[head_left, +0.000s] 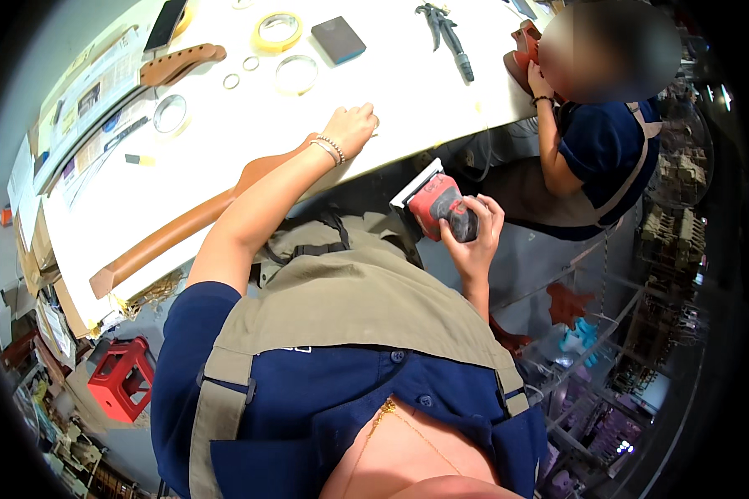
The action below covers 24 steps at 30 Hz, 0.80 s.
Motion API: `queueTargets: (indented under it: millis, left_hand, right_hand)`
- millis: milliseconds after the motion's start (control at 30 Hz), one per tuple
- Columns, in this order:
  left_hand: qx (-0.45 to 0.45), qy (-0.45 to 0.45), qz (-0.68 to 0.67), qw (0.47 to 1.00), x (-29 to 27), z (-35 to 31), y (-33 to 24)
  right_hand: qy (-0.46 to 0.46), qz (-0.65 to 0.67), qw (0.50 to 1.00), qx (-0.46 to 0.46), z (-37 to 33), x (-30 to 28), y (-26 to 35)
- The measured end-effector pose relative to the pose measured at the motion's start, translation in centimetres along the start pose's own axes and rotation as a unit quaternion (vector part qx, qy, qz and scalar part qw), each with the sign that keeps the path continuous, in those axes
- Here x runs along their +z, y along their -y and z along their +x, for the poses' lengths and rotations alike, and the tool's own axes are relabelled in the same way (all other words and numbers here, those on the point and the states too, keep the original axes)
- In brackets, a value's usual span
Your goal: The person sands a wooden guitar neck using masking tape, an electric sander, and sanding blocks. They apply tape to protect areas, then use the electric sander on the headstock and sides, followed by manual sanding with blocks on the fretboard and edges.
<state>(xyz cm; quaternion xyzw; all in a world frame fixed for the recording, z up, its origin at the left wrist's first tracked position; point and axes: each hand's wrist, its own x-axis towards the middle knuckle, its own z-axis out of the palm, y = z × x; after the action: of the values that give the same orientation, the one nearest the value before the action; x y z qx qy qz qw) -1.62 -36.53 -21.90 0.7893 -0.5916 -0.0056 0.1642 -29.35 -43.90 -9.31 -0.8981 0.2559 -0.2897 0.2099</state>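
Note:
A long brown wooden guitar neck [171,234] lies along the near edge of the white table. My left hand [350,130], wearing bracelets and a ring, is closed over its right end, hiding that end; my forearm crosses above the neck. My right hand [477,230] grips a red and black electric sander [443,209] just off the table's edge. The sander's flat white pad [417,185] is tilted up toward the table and touches nothing.
On the table [391,91] are a second guitar neck [183,64], tape rolls [277,32], a dark block [339,40], a black clamp [448,41] and a phone [166,23]. A co-worker [599,158] holds a reddish-brown piece at right. A red stool [123,378] stands lower left.

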Motion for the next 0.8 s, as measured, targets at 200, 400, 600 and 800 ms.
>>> queueTargets:
  millis: [200,400,600,800]
  left_hand:
    - [-0.100,-0.005,0.019,0.995,-0.3,6.9,-0.5]
    - [-0.217,-0.256,-0.084,0.938,-4.2,-2.0,-0.5]
    - [-0.593,-0.386,0.157,0.689,-5.8,-28.8,7.9]
    - [-0.802,-0.340,0.139,0.470,-6.6,-41.4,14.5]
  right_hand:
    - [0.026,0.037,0.999,-0.001,1.7,-0.8,-3.4]
    - [0.135,0.069,0.983,-0.108,4.7,0.1,-4.3]
    - [0.260,0.089,0.916,-0.292,10.3,3.0,1.0]
    - [0.381,0.110,0.792,-0.464,13.9,8.0,9.0]
